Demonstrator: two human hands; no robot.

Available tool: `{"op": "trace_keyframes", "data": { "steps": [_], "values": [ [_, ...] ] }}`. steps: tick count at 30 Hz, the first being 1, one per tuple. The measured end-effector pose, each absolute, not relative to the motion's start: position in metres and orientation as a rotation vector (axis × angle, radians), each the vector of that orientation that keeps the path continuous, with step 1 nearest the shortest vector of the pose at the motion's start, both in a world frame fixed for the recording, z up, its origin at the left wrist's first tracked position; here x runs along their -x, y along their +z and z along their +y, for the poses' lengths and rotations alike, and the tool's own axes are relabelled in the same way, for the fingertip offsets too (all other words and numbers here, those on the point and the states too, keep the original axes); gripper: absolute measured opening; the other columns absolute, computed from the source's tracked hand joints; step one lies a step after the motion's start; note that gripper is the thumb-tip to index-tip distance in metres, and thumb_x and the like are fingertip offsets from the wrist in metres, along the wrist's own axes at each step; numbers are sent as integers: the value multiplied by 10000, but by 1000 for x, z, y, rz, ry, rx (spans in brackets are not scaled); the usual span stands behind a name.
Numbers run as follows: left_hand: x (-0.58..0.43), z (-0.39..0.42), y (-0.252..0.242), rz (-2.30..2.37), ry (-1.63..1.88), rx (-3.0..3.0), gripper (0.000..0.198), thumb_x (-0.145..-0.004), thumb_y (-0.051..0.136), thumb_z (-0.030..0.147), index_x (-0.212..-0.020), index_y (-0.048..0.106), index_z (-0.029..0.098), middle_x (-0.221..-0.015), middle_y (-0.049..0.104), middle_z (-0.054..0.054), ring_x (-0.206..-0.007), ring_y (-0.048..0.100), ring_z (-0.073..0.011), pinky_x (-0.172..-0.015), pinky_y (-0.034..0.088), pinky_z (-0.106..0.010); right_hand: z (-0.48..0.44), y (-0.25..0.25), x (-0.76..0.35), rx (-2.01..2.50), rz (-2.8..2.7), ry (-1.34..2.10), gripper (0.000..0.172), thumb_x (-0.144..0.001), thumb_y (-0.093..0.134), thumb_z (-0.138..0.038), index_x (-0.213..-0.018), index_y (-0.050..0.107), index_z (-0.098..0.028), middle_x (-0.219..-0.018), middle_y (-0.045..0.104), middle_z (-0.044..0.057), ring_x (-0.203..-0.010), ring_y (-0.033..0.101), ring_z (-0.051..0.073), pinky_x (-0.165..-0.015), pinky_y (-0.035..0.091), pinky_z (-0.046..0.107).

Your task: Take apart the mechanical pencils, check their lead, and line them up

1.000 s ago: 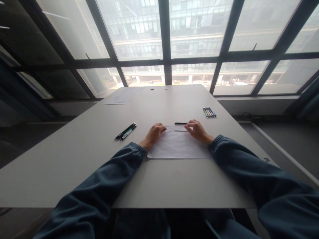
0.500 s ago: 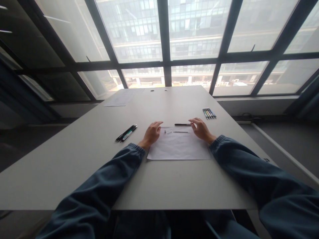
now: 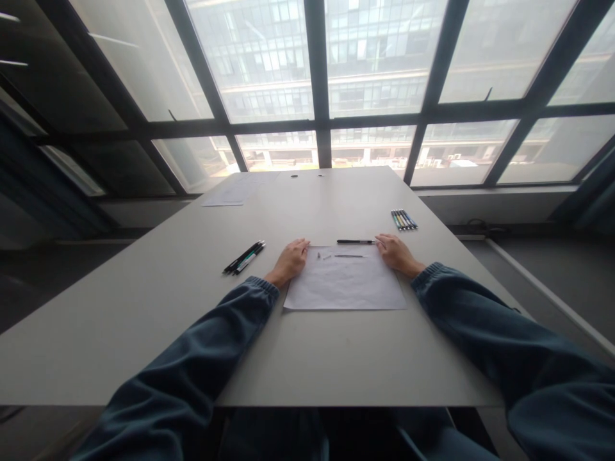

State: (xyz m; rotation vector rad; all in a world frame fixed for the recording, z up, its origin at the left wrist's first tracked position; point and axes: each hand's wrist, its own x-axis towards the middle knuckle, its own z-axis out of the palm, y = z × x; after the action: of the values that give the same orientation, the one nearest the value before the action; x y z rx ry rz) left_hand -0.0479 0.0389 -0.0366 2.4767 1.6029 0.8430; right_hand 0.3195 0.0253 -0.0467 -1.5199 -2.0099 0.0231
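Note:
A white sheet of paper (image 3: 343, 288) lies on the table before me. At its upper left corner my left hand (image 3: 291, 259) is closed, thumb and fingers together on the edge. My right hand (image 3: 398, 254) is closed the same way at the upper right corner, fingertips beside one end of a black pen barrel (image 3: 354, 241). That barrel rests just beyond the sheet's far edge. On the paper are a thin dark refill (image 3: 349, 256), a small spring-like piece (image 3: 327, 257) and a small grey tip (image 3: 318, 255).
Several dark pens (image 3: 244, 257) lie bunched to the left. A row of several pens with coloured parts (image 3: 404, 219) sits at the right. More papers (image 3: 225, 194) are at the far left of the white table (image 3: 350, 358). Large windows (image 3: 375, 70) stand beyond.
Both hands have lowered to the paper's upper corners and their fingers have closed together. My right hand has drawn right, off the pen barrel. The parts lie where they were.

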Motion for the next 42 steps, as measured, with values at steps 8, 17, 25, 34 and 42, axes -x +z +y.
{"op": "trace_keyframes", "data": {
  "steps": [8,17,25,34,42],
  "values": [
    [48,39,-40,1622,822,-2478,356,-961,466,211,-1231,692,162,-1382,637,-137,-1313,564,-238,-1183,383,-436,23,-45,-319,1537,-2030,21,298,-976,516,-256,-1150,741,-169,-1276,699,155,-1214,622,273,-1079,449,408],
    [46,37,-38,1668,766,-2509,374,-972,452,203,-1267,674,142,-1408,615,-162,-1316,566,-249,-1171,391,-446,20,-39,-316,1554,-2049,24,299,-984,510,-260,-1147,740,-160,-1283,690,170,-1213,624,280,-1073,445,406],
    [43,31,-31,1742,659,-2515,383,-1008,417,239,-1293,662,163,-1438,598,-126,-1346,543,-238,-1183,377,-405,15,-31,-314,1621,-2063,52,334,-998,480,-269,-1181,729,-140,-1319,675,163,-1261,603,262,-1106,416,366],
    [34,18,-12,1648,967,-2519,309,-990,514,261,-1250,674,211,-1282,686,-78,-1196,613,-258,-1074,459,-415,14,-31,-312,1618,-2017,48,374,-992,470,-266,-1247,694,-107,-1302,678,183,-1212,618,285,-1083,429,388],
    [24,2,-2,1490,1006,-2773,121,-934,659,302,-968,761,246,-1199,692,-62,-1126,590,-266,-986,427,-454,14,-27,-309,1280,-1837,-133,207,-937,531,-201,-978,732,-177,-983,714,111,-980,620,277,-936,480,412]
  ]
}}
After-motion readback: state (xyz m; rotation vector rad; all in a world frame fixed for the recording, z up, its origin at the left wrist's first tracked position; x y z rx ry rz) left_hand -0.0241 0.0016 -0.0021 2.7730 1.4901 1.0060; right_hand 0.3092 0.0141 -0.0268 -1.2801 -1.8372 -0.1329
